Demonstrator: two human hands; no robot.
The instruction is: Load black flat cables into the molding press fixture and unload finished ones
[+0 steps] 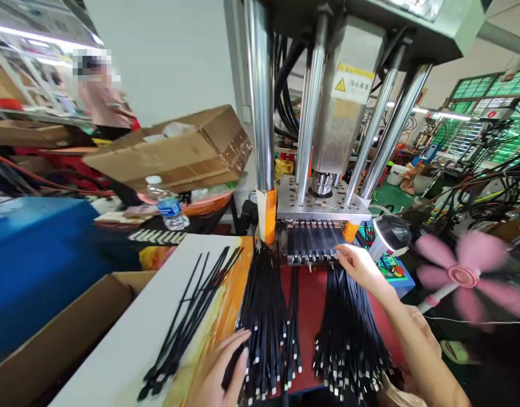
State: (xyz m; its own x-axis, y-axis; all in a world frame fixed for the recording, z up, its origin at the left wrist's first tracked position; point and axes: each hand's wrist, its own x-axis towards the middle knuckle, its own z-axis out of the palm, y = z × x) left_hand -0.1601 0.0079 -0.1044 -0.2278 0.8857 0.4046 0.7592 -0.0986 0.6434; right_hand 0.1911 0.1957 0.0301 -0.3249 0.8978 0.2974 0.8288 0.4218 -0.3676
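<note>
My left hand (224, 367) is at the near edge of the bench, its thumb and fingers closed around a black cable end beside the left bundle of flat black cables (264, 305). Up at the press, my right hand (358, 267) has its fingertips pinched at the right front corner of the mould (315, 243). What they pinch is too small to make out. Several dark strips lie side by side in the mould, below the raised metal plate (323, 206). Below my right hand spreads a second bundle of black cables (349, 333) with shiny metal tips.
A few loose black cables (187, 316) lie on the white board (116, 350) to the left. Behind it are a water bottle (169, 206) and a tilted cardboard box (179, 152). A pink fan (462, 276) stands right. A person (101, 99) is far left.
</note>
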